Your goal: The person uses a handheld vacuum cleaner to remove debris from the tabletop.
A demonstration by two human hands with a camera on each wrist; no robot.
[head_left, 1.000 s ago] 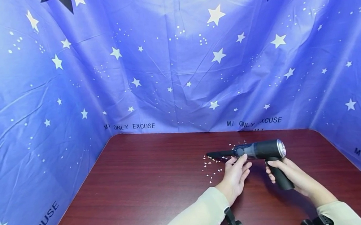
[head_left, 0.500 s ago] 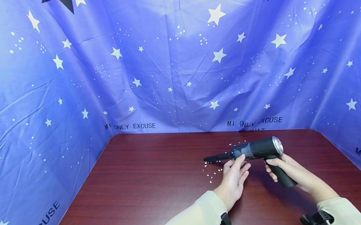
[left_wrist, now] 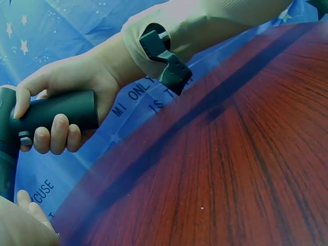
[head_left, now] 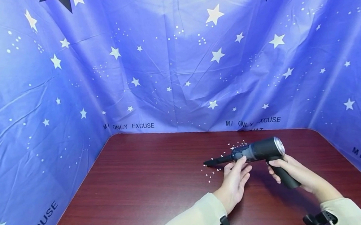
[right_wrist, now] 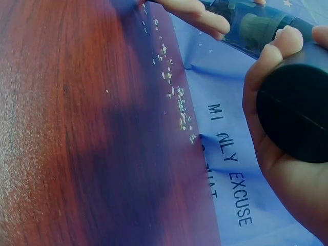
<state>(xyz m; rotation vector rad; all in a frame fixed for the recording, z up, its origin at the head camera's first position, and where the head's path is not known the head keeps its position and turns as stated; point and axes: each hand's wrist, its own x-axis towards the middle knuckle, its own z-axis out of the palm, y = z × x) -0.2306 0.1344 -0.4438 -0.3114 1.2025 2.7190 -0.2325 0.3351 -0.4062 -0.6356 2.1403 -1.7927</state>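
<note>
A black handheld vacuum with a clear dust cup and a long thin nozzle points left, low over the table. My right hand grips its handle, thumb on one side and fingers curled round the other. Under the dust cup, my left hand holds the front of the body, its thumb against the near side and its fingers below. Small white crumbs lie scattered on both sides of the nozzle; more crumbs show in the right wrist view. The nozzle's tip is beside some of them.
The dark red wooden table spreads out to the left and in front. Blue star-printed cloth hangs along its back and sides. Black wrist mounts sit at both sleeve cuffs.
The nozzle tip has swung toward me and slightly left, both hands moving with the vacuum. Fewer crumbs show near the tip, and some behind the nozzle are now visible.
</note>
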